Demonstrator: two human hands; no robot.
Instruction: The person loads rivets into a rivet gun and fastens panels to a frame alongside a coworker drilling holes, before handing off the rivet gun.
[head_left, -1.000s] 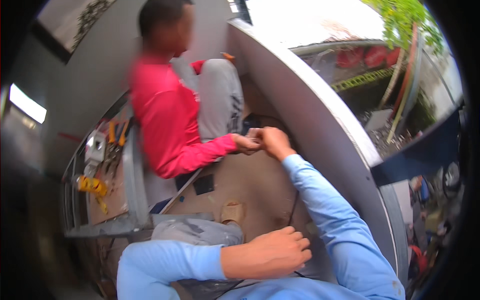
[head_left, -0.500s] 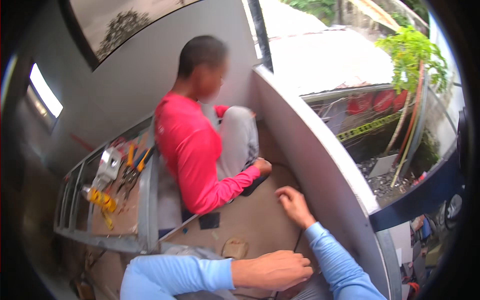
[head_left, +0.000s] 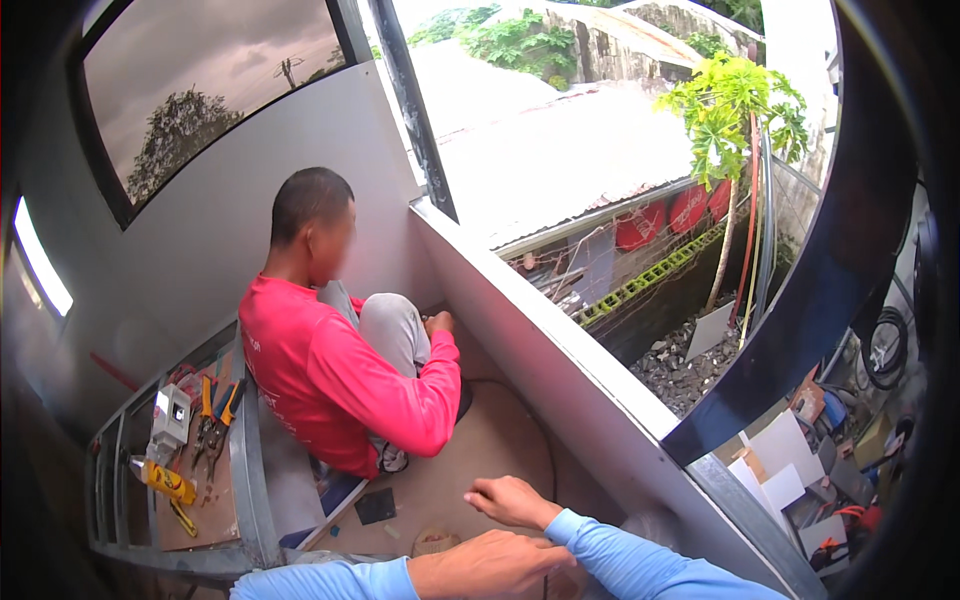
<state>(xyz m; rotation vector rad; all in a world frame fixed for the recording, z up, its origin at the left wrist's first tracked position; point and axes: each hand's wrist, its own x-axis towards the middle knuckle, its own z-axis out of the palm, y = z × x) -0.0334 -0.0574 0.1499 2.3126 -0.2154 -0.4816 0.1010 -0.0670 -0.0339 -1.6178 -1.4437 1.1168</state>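
Note:
My left hand (head_left: 492, 563) reaches in from the lower left, palm down, fingers curled under and mostly hidden. Just beyond it, my right hand (head_left: 512, 501) is closed with bent fingers. What either hand holds, if anything, does not show. A thin dark cable (head_left: 543, 432) curves over the brown floor (head_left: 500, 425) from near the co-worker and passes behind my right wrist. A short dark line shows below my left fingertips. Close by on the floor lie a dark square piece (head_left: 376, 506) and a tan object (head_left: 436, 541), partly hidden by my left hand.
A co-worker in a red shirt (head_left: 345, 375) sits ahead, knees bent. A low wall (head_left: 570, 350) runs along the right. On the left, a metal frame (head_left: 255, 480) bears a board with pliers (head_left: 215, 425), a yellow bottle (head_left: 165, 480) and a white box (head_left: 170, 415).
The view has swung right, so the scene sits further left. My right hand has drawn back closer to my left. The co-worker's near arm has moved up toward the knees.

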